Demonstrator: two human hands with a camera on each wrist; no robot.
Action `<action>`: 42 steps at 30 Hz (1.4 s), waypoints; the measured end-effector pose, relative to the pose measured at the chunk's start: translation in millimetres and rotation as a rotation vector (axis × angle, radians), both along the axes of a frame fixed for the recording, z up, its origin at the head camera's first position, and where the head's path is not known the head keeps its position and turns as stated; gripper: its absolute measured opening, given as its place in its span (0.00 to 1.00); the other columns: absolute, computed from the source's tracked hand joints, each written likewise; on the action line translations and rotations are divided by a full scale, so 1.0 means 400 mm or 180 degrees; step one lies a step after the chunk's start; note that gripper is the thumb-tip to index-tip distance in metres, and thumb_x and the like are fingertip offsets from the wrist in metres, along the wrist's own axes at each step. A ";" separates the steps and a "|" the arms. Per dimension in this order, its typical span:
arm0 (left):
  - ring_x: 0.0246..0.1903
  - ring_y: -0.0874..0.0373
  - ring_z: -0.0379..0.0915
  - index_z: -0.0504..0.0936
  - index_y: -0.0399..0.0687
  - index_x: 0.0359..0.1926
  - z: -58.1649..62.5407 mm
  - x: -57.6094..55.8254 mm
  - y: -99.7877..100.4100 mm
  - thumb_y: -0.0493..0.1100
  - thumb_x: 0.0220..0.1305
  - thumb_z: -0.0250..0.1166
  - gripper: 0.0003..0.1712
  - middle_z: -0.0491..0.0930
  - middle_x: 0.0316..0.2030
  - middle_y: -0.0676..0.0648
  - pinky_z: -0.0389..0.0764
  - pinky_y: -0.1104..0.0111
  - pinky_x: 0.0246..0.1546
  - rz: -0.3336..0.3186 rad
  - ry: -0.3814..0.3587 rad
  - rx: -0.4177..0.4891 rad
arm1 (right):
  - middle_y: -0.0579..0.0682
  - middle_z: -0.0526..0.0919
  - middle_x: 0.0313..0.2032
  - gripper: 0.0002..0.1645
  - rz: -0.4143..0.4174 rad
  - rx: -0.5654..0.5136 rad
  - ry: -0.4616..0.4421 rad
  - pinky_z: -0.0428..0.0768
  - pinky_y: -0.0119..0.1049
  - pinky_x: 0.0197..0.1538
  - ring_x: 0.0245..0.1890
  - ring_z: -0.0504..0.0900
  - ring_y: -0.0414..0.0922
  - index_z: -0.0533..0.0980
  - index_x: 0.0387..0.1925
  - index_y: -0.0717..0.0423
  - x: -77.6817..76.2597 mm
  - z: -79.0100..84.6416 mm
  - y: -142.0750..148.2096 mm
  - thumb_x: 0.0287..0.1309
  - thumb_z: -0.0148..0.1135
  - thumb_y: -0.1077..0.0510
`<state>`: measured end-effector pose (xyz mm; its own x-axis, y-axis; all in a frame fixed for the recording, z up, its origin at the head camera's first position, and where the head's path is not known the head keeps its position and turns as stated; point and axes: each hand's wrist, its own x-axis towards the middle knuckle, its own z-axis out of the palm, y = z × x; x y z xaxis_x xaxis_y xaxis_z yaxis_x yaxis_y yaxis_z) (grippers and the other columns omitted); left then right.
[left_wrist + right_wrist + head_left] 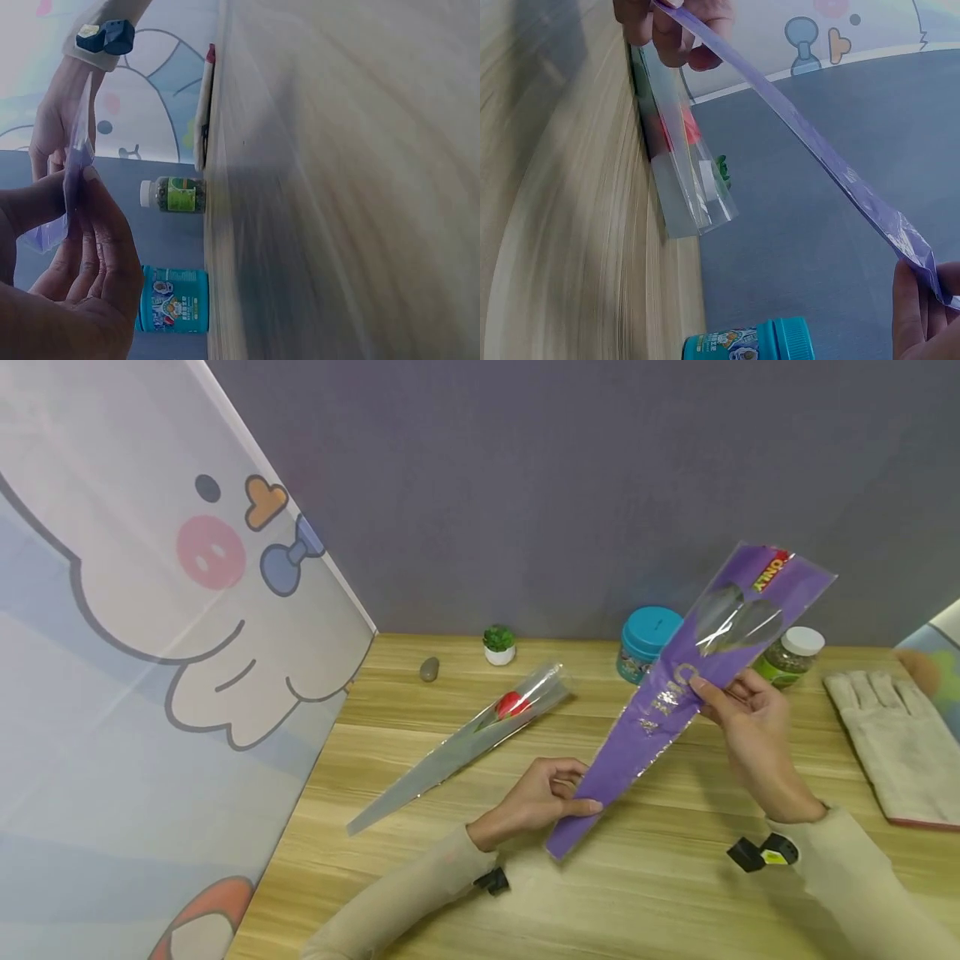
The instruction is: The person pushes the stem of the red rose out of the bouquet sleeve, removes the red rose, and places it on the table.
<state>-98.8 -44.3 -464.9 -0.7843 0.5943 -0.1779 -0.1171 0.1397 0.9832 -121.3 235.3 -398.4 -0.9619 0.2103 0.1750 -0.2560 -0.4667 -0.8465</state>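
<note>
One wrapped rose (465, 749) lies on the table (675, 893) near mid-frame. At lower centre the left hand (536, 797) pinches the purple sleeve (647, 720), which slants up rightward, the right hand (753, 727) pinching higher; light grips should prevent creases.

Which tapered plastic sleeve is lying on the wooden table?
The transparent grey sleeve with a red flower; the purple plastic sleeve is held by the left hand and right hand.

Wrapper (633, 749) is purple with gold lettering (663, 702) and a red tag (770, 571) lettered yellow. Flower (513, 704) is red. Tub (636, 664) is teal. Jar (787, 659) shows a white lid (803, 641) and green label (777, 674). Plant (498, 637) is green, its pot (499, 655) white. Glove (896, 747) is off-white. Table (675, 877) shows yellow-brown streaked wood grain.
</note>
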 end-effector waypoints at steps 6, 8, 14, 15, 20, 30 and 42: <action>0.29 0.69 0.77 0.86 0.41 0.52 0.008 -0.016 -0.005 0.35 0.61 0.76 0.18 0.83 0.37 0.57 0.79 0.78 0.33 -0.0060 0.0228 -0.0134 | 0.50 0.93 0.41 0.16 0.0027 0.0047 -0.0013 0.88 0.30 0.40 0.37 0.92 0.40 0.81 0.50 0.60 0.001 0.006 0.002 0.65 0.62 0.76; 0.30 0.69 0.78 0.85 0.42 0.53 0.014 -0.022 -0.004 0.35 0.60 0.76 0.19 0.83 0.39 0.57 0.80 0.78 0.35 -0.0094 0.0257 -0.0157 | 0.50 0.93 0.41 0.17 0.0026 0.0049 0.0003 0.88 0.30 0.40 0.38 0.92 0.40 0.82 0.50 0.60 0.000 0.008 0.002 0.65 0.62 0.76; 0.34 0.68 0.82 0.84 0.45 0.57 0.033 -0.042 0.007 0.38 0.63 0.75 0.21 0.85 0.44 0.53 0.82 0.76 0.39 -0.0100 0.0290 -0.0128 | 0.50 0.93 0.41 0.18 0.0007 0.0056 -0.0023 0.88 0.31 0.39 0.37 0.93 0.41 0.82 0.51 0.60 0.000 0.011 0.002 0.63 0.64 0.76; 0.34 0.68 0.82 0.84 0.44 0.57 0.035 -0.045 0.010 0.39 0.64 0.74 0.20 0.86 0.45 0.52 0.82 0.77 0.39 -0.0086 0.0306 -0.0113 | 0.50 0.93 0.40 0.18 0.0009 0.0061 -0.0036 0.88 0.31 0.39 0.37 0.93 0.41 0.82 0.51 0.59 0.001 0.010 0.003 0.63 0.64 0.76; 0.33 0.69 0.80 0.85 0.41 0.56 0.039 -0.056 0.027 0.37 0.64 0.74 0.19 0.88 0.43 0.46 0.80 0.78 0.37 -0.0035 0.0326 0.0003 | 0.50 0.93 0.40 0.17 0.0002 0.0089 -0.0056 0.88 0.31 0.38 0.36 0.92 0.40 0.82 0.50 0.59 0.004 0.008 0.001 0.63 0.64 0.76; 0.33 0.69 0.81 0.83 0.40 0.54 0.045 -0.062 0.048 0.33 0.60 0.76 0.21 0.89 0.43 0.41 0.82 0.78 0.38 -0.0022 0.0208 0.0134 | 0.50 0.93 0.41 0.16 0.0017 0.0112 -0.0057 0.88 0.31 0.39 0.37 0.93 0.40 0.82 0.50 0.61 0.002 0.008 0.009 0.64 0.64 0.75; 0.31 0.69 0.81 0.81 0.33 0.54 0.045 -0.052 0.052 0.26 0.57 0.74 0.22 0.86 0.44 0.27 0.81 0.79 0.35 -0.0092 0.0221 0.0229 | 0.48 0.93 0.40 0.16 0.0009 0.0195 -0.0152 0.88 0.31 0.38 0.36 0.92 0.40 0.83 0.49 0.58 0.002 -0.003 -0.003 0.65 0.63 0.75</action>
